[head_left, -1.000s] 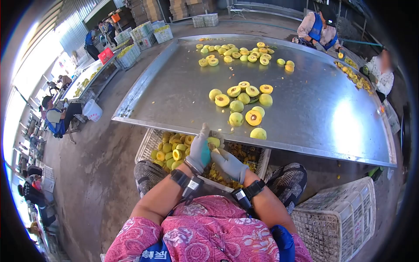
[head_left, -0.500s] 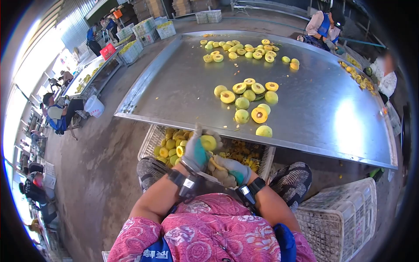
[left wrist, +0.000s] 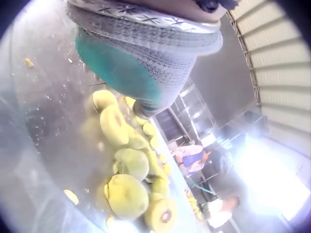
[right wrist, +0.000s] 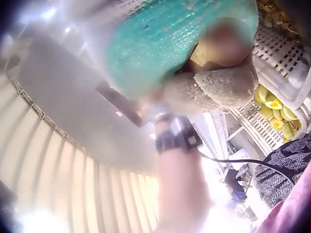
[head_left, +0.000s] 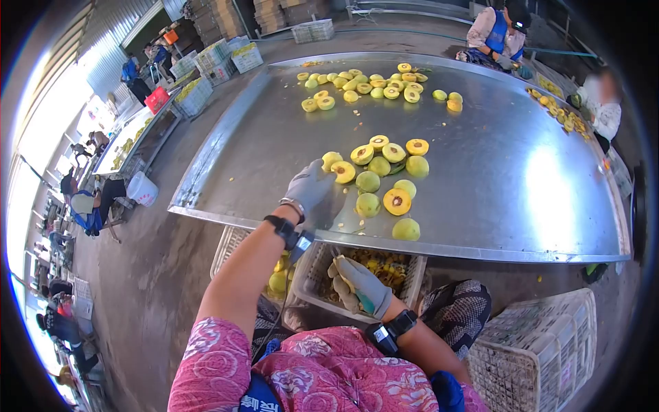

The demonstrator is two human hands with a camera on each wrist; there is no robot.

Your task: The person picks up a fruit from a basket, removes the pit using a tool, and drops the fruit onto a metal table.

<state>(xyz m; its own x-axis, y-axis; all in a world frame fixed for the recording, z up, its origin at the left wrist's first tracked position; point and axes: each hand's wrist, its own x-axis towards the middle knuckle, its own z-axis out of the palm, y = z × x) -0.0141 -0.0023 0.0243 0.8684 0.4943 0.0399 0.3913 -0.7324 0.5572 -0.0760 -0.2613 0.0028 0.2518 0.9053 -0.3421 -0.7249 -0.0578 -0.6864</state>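
Over the metal table (head_left: 274,137), my gloved left hand (head_left: 309,187) reaches out, fingertips beside a yellow-green fruit (head_left: 331,160) at the left of the nearer group; whether they touch it is unclear. In the left wrist view the glove (left wrist: 141,73) hangs above halved fruits (left wrist: 114,125), its fingers mostly hidden. My gloved right hand (head_left: 362,285) is over a crate (head_left: 312,271) of fruit scraps. In the right wrist view its fingers (right wrist: 226,86) curl round a small tool with a brownish handle (right wrist: 199,56), partly blurred.
A second crate (head_left: 226,250) with fruit halves (head_left: 278,281) lies below the table edge to the left. More fruits (head_left: 391,86) lie towards the far edge. A white crate (head_left: 535,343) stands at lower right. Other people sit at the right (head_left: 494,38) and far left (head_left: 89,202).
My left hand has moved from beside the right hand, where it held a fruit, up over the table to the nearer fruit group. The right hand stays low over the scraps crate.
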